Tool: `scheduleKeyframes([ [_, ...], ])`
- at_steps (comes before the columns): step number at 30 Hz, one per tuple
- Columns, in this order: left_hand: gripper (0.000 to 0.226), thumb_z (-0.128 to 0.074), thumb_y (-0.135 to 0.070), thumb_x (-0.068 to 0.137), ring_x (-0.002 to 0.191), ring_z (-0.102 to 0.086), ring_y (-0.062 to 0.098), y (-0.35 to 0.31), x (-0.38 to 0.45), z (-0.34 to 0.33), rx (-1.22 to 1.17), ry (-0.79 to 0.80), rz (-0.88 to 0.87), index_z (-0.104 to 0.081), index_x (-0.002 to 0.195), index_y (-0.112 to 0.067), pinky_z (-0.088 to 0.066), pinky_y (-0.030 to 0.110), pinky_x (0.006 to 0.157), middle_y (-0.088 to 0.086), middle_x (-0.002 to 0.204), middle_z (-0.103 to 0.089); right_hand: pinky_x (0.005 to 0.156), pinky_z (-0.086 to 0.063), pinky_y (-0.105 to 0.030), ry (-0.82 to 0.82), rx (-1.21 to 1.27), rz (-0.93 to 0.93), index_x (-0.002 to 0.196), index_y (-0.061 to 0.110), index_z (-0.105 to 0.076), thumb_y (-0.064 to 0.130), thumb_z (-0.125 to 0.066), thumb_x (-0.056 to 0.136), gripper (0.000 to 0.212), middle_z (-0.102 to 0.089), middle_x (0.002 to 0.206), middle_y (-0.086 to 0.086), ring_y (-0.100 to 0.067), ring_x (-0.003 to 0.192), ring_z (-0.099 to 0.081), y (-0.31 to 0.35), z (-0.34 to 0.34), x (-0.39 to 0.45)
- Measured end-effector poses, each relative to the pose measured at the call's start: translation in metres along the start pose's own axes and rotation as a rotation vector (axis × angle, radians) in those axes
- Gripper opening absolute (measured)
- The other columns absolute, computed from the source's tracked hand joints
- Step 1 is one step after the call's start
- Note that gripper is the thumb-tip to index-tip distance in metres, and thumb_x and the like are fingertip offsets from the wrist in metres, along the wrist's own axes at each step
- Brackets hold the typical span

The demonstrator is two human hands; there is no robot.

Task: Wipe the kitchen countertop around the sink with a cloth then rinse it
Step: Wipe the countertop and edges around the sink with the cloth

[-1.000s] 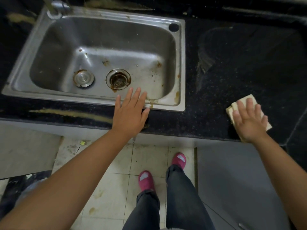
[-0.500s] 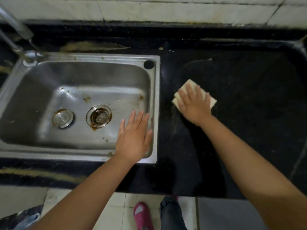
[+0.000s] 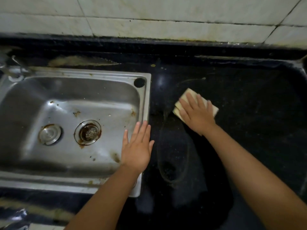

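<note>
Head view: our right hand (image 3: 197,114) pressed flat on the cloth (image 3: 180,107) on the bench (image 3: 257,113), left hand (image 3: 137,149) spread over the sink (image 3: 146,100) rim.

A person's two bare hands reach over a dark table. The right hand (image 3: 196,113) presses flat, fingers straight, on a folded pale cloth (image 3: 182,98) right of a stainless steel sink (image 3: 144,103). The left hand (image 3: 137,146), fingers straight, lies over the sink's right rim. Two rust-ringed drains sit in the stained basin. Pale wall tiles (image 3: 149,15) run along the far edge.
</note>
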State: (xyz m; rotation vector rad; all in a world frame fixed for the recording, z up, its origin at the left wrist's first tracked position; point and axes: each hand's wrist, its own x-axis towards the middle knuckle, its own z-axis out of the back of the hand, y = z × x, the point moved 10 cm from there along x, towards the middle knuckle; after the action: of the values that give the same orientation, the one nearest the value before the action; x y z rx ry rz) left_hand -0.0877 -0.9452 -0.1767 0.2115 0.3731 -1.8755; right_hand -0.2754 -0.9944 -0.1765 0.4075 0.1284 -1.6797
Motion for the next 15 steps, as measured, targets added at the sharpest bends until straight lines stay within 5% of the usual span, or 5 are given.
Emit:
scheduleKeyframes([
  [4,0.079,0.020,-0.047,0.077,0.131,0.021,0.002,-0.001,0.003,0.000,0.000,-0.051,-0.021,0.000,0.148,-0.020,0.008,0.040,0.114,-0.013,0.149,0.015,0.113,0.010,-0.052,0.029,-0.036,0.104,0.147,0.035,-0.001,0.040,-0.012,0.099,0.049,0.013,0.157,0.005,-0.025,0.143,0.016,0.051,0.001,0.042],
  [6,0.079,0.013,-0.048,0.085,0.139,-0.008,0.010,0.000,0.001,0.007,-0.006,-0.117,-0.037,-0.026,0.144,-0.012,-0.007,0.043,0.114,-0.002,0.152,-0.017,0.113,0.011,-0.051,0.050,-0.082,0.190,0.147,0.035,-0.002,0.040,-0.012,0.100,0.049,0.013,0.157,0.005,-0.024,0.143,0.015,0.068,-0.009,0.023],
  [9,0.059,-0.013,-0.033,0.099,0.119,-0.054,0.033,0.008,-0.005,0.025,-0.020,-0.294,-0.011,-0.056,0.123,0.000,-0.030,0.050,0.103,0.015,0.127,-0.058,0.112,0.012,-0.050,0.085,-0.140,0.348,0.147,0.034,-0.007,0.049,-0.003,0.093,0.056,0.009,0.157,0.003,-0.026,0.144,0.011,0.086,-0.032,-0.029],
  [13,0.073,-0.003,-0.040,0.085,0.140,-0.024,0.026,0.025,-0.009,0.033,-0.101,-0.266,0.089,-0.034,0.140,-0.004,-0.012,0.045,0.113,0.012,0.148,-0.033,0.108,-0.012,-0.047,-0.018,-0.176,0.569,0.124,0.032,-0.055,0.046,-0.026,0.082,0.053,-0.050,0.139,0.000,-0.032,0.131,-0.035,0.106,-0.066,-0.113],
  [15,0.073,0.003,-0.044,0.084,0.144,-0.007,0.019,0.025,-0.009,0.028,-0.079,-0.182,0.072,-0.019,0.146,-0.011,-0.002,0.039,0.115,0.005,0.155,-0.017,0.106,-0.012,-0.049,-0.025,-0.164,0.631,0.125,0.033,-0.049,0.045,-0.027,0.092,0.041,-0.047,0.139,0.004,-0.028,0.130,-0.032,0.102,-0.083,-0.151],
])
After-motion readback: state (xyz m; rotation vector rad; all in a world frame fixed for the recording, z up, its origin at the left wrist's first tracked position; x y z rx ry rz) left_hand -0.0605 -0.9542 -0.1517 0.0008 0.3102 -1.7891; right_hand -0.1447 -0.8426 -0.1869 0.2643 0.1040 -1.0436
